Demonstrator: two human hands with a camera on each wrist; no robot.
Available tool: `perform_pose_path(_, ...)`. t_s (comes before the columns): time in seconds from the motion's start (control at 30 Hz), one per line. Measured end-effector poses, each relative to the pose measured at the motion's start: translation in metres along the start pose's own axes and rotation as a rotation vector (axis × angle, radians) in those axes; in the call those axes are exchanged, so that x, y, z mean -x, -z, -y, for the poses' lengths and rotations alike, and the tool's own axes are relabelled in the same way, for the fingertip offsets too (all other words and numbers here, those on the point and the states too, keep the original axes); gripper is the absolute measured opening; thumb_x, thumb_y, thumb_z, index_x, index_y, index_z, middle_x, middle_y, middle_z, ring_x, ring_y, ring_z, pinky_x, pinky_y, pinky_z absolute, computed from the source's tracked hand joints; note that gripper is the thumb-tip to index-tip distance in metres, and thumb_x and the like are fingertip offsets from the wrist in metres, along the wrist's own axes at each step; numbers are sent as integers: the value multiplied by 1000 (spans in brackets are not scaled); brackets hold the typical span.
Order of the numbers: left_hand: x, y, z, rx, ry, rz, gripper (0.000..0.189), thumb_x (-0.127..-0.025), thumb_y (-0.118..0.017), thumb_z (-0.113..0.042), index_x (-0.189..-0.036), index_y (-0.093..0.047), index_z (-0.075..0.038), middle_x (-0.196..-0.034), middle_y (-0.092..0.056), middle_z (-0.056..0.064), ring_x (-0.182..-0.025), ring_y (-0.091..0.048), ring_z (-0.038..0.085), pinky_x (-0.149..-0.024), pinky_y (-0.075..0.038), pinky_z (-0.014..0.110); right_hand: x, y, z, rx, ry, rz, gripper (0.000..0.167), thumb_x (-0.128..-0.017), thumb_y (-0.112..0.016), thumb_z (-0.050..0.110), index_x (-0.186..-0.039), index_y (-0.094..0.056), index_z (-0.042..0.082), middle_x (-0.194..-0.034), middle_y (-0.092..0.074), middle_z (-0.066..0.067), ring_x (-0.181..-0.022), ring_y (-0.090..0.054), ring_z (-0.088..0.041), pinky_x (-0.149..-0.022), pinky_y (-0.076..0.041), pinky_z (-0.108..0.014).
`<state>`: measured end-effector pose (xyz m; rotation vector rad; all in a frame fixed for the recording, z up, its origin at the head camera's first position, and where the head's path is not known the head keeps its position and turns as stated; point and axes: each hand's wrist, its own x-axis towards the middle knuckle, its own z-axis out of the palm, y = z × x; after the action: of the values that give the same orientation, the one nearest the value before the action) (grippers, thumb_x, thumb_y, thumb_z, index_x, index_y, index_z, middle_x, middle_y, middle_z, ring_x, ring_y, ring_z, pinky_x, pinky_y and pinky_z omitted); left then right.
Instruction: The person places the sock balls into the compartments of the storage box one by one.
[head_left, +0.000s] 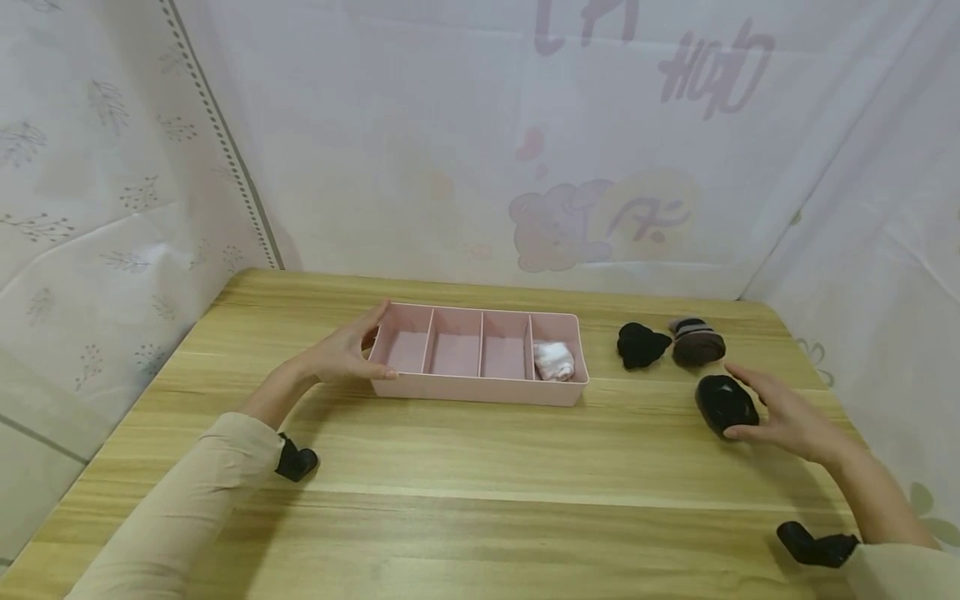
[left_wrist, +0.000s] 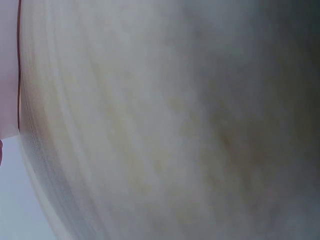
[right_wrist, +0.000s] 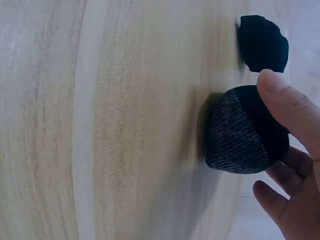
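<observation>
A pink divided box (head_left: 480, 388) sits on the wooden table. My left hand (head_left: 348, 350) grips its left end, thumb along the front wall and fingers at the back corner. A white balled sock (head_left: 555, 362) lies in the rightmost compartment. At the right, my right hand (head_left: 787, 417) holds a dark balled sock (head_left: 726, 406) between thumb and fingers. The right wrist view shows that sock (right_wrist: 235, 135) as grey-flecked knit with a black band, close over the table. Only a strip of the box (left_wrist: 7, 65) shows in the left wrist view.
Behind the right hand lie a black balled sock (head_left: 642, 345) and a brown one with a striped part (head_left: 697, 342). Black wrist camera mounts (head_left: 297, 460) stick out at both sleeves. A printed white curtain (head_left: 420, 150) hangs behind the table (head_left: 465, 492).
</observation>
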<state>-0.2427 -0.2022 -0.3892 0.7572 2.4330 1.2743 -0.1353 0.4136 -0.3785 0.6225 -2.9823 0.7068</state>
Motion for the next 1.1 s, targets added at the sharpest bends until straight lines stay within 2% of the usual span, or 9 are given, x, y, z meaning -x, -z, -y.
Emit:
perform_pose_path(0.07,0,0,0,-14,2,-1,114,-75,-79,-21,-150,5,-3,-156,5,21,-142,-5,39,-112,-20,52,0,-1,-3,8,15,10,96,-68,-84,18,-145,-29,-3,-132,-40,-35,-115,-40,-51,-97,-30,-17)
perform_pose_path(0.13,0,0,0,-17,3,-2,114,-75,-79,-21,-150,4,-3,-156,4,21,-143,-5,39,-112,-20,52,0,-2,-6,7,30,19,97,-67,-84,18,-144,-29,-4,-131,-41,-35,-114,-41,-51,-87,-24,-5)
perform_pose_path(0.37,0,-1,-2,-11,0,2,114,-75,-79,-21,-150,5,-3,-156,5,20,-142,-7,39,-112,-20,52,-3,-3,-11,27,55,50,101,-64,-86,19,-143,-28,-7,-127,-42,-36,-110,-43,-48,-80,-26,-6)
perform_pose_path(0.43,0,-1,-1,-16,2,1,114,-75,-79,-22,-150,5,-4,-156,5,20,-142,-7,39,-112,-20,51,-4,-4,-11,46,60,46,100,-63,-86,19,-142,-30,-7,-126,-44,-35,-109,-45,-45,-79,-27,-6)
perform_pose_path(0.5,0,0,-1,-22,6,0,114,-75,-79,-23,-150,5,-4,-157,5,19,-143,-6,38,-112,-20,51,-5,-4,-11,64,63,47,101,-63,-87,18,-142,-30,-6,-125,-44,-34,-107,-45,-45,-82,-34,-14)
perform_pose_path(0.63,0,-1,-1,-7,10,4,115,-75,-79,-22,-150,5,-5,-157,6,18,-143,-6,38,-112,-19,51,-6,-5,-10,77,58,49,101,-62,-87,16,-142,-29,-7,-123,-45,-35,-105,-47,-46,-81,-44,-44)
perform_pose_path(0.73,1,-1,-1,0,7,3,115,-75,-79,-22,-150,6,-5,-157,6,19,-142,-7,39,-112,-19,51,-6,-6,-11,88,50,48,100,-61,-87,16,-140,-31,-7,-121,-45,-34,-104,-48,-46,-76,-44,-55)
perform_pose_path(0.87,1,-1,-1,-21,12,-5,114,-75,-79,-23,-151,4,-6,-157,4,20,-143,-7,39,-113,-19,51,-7,-7,-10,111,39,39,94,-62,-87,19,-136,-35,-8,-119,-47,-31,-103,-50,-44,-75,-44,-52)
perform_pose_path(1.1,1,0,0,-46,33,-15,115,-74,-80,-27,-152,3,-9,-157,3,18,-143,-5,38,-113,-19,52,-9,-8,-5,88,17,6,86,-63,-87,21,-129,-40,-8,-116,-48,-30,-102,-50,-44,-74,-43,-53)
